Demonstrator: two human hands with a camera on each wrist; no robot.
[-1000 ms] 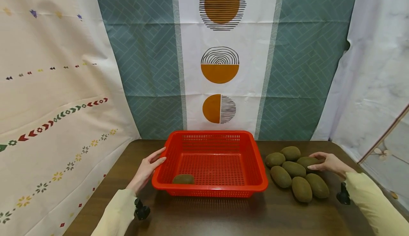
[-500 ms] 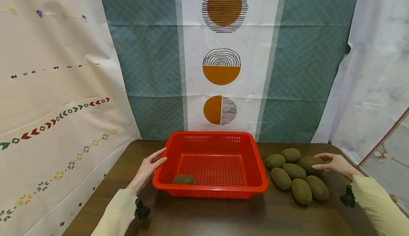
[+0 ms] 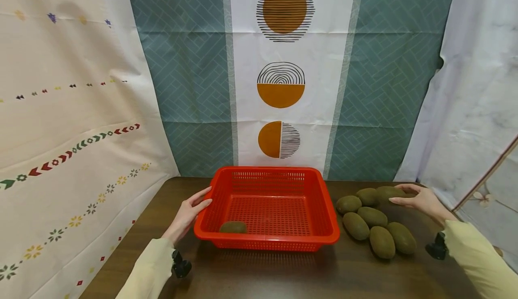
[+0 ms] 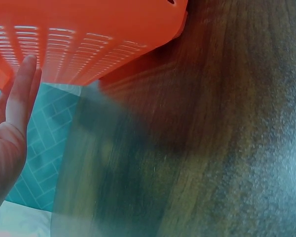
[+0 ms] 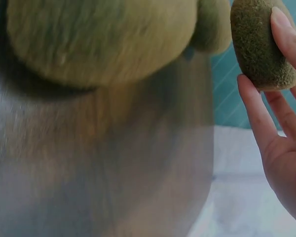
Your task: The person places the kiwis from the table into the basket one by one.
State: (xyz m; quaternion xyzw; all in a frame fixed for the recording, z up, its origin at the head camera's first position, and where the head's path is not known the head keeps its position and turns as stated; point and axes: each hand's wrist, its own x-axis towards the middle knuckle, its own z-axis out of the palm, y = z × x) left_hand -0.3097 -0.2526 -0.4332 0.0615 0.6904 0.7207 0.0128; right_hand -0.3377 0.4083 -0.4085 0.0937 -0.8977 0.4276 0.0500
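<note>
My right hand (image 3: 424, 201) pinches a brown, fuzzy kiwi (image 3: 389, 194) between thumb and fingertips. In the right wrist view that held kiwi (image 5: 259, 47) is raised off the table. Several other kiwis (image 3: 372, 216) lie in a loose cluster just left of and below this hand. My left hand (image 3: 184, 216) touches the left side of a red plastic basket (image 3: 267, 237), its fingers fairly straight. Seen from the left wrist, the fingers (image 4: 22, 94) lie against the slotted basket wall. Inside the basket, one kiwi (image 3: 233, 227) rests at the front left.
The dark wooden table (image 3: 259, 276) carries everything. Behind it hangs a teal and white patterned cloth (image 3: 279, 110). A cream embroidered cloth (image 3: 81, 155) closes off the left, and a pale marbled cloth (image 3: 473, 123) the right.
The right hand has lifted its kiwi from the cluster, first shifting slightly right, then up. The left hand and the basket stay in place.
</note>
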